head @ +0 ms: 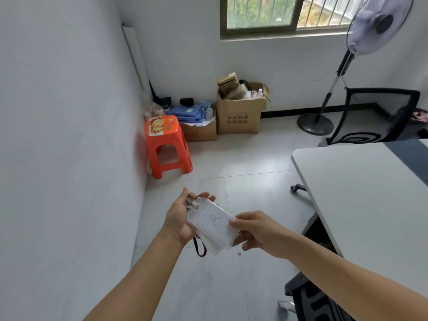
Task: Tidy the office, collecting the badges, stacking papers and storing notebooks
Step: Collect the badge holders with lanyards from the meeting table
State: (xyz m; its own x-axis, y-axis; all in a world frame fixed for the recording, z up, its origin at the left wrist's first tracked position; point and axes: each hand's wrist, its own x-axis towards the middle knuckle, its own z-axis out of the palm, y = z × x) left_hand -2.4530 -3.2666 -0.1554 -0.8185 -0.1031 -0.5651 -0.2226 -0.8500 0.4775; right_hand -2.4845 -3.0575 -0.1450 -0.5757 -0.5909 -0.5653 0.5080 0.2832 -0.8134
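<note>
We hold the gathered badges [212, 224] at six o'clock, left hand [179, 218] cupping the stack, right hand [257, 232] pinching its edge; papers and notebooks apparently remain, none in view.

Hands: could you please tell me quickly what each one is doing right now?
Left hand: closed on the badges, at their clip end.
Right hand: pinching the badges' opposite edge.

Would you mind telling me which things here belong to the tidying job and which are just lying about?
Belonging to the job:
- stack of badges, held in the left hand and the right hand
- black lanyard hanging beneath them

Just lying about:
- orange stool
- cardboard boxes
- standing fan
- mesh chair
- white table
</note>
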